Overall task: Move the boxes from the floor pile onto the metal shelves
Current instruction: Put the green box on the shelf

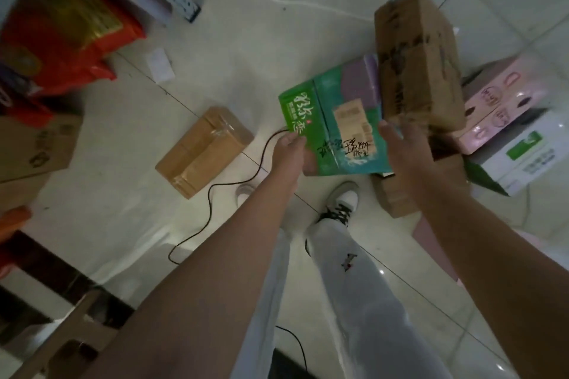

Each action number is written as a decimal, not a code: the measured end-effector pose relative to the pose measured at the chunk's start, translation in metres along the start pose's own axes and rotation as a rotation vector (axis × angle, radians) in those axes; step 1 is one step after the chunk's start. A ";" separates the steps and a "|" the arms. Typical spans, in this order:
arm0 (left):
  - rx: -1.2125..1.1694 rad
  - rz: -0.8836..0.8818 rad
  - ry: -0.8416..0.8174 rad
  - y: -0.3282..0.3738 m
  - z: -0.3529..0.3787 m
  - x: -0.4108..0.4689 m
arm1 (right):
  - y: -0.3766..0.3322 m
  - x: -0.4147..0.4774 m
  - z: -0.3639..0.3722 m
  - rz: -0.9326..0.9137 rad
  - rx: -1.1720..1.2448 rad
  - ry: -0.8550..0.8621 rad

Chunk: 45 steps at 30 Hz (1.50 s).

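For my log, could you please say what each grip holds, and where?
The left grip holds the green box by its near left edge; the right grip is open, holding nothing.

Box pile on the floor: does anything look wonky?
Yes. The brown cardboard box stands tilted, not flat, over the green box that the left hand grips. A black cable also snakes loose across the floor.

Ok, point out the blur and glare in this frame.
Head view: dim overall; the brown box near the right hand is smeared by motion, the green box in the left hand reads sharper; small glare spots on the floor tiles.
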<state>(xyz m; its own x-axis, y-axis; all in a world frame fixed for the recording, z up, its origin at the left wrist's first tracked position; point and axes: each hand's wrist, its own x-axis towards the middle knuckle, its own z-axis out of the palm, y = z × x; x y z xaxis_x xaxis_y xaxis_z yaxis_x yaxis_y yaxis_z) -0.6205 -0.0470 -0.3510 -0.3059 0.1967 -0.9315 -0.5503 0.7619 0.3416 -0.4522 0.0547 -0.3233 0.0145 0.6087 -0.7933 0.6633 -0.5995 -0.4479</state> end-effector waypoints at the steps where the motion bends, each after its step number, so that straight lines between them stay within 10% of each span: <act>1: 0.024 -0.019 -0.001 -0.014 0.002 0.020 | 0.011 0.010 0.005 0.022 0.003 0.024; 20: -0.126 -0.095 -0.132 -0.102 0.001 0.159 | 0.066 0.071 0.038 -0.178 -0.250 0.034; 35: -0.058 0.284 0.002 0.112 -0.124 -0.082 | -0.137 -0.095 -0.003 -0.186 0.142 -0.042; 45: 0.060 0.666 -0.072 0.281 -0.147 -0.358 | -0.310 -0.308 -0.158 -0.394 0.404 -0.003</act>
<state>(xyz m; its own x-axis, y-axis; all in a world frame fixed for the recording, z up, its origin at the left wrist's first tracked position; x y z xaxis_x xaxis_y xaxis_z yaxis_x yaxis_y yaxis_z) -0.7798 0.0053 0.0970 -0.5114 0.6755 -0.5311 -0.2173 0.4963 0.8405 -0.5444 0.1355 0.1249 -0.1789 0.8257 -0.5350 0.2794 -0.4788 -0.8323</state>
